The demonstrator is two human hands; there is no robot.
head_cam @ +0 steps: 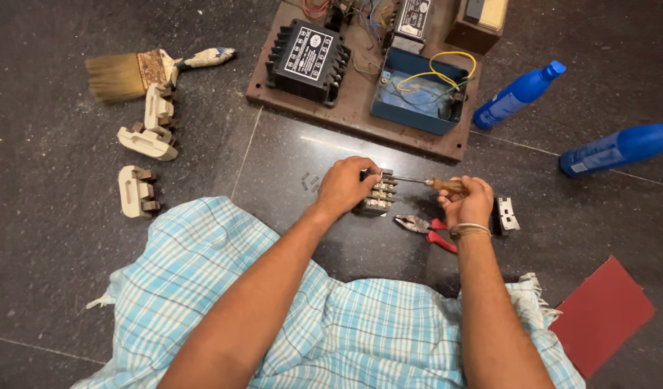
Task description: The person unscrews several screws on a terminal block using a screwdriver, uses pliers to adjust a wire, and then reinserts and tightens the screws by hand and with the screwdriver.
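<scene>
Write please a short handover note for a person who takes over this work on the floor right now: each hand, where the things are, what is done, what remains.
Left hand: holds down the small black switch block with metal terminals on the dark floor.
Right hand: grips the wooden-handled screwdriver, tip at the block's terminals.
Nearby: red-handled pliers lie beside the right hand; a small black-and-white part lies just right of it. Three cream ceramic fuse carriers and a brush lie far left.
Done: cannot tell which screws are finished.
Left: the screw under the tip, at least.

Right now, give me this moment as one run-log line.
left hand: steadies black terminal block on floor | right hand: grips screwdriver, tip at block | red pliers: lying beside
</scene>
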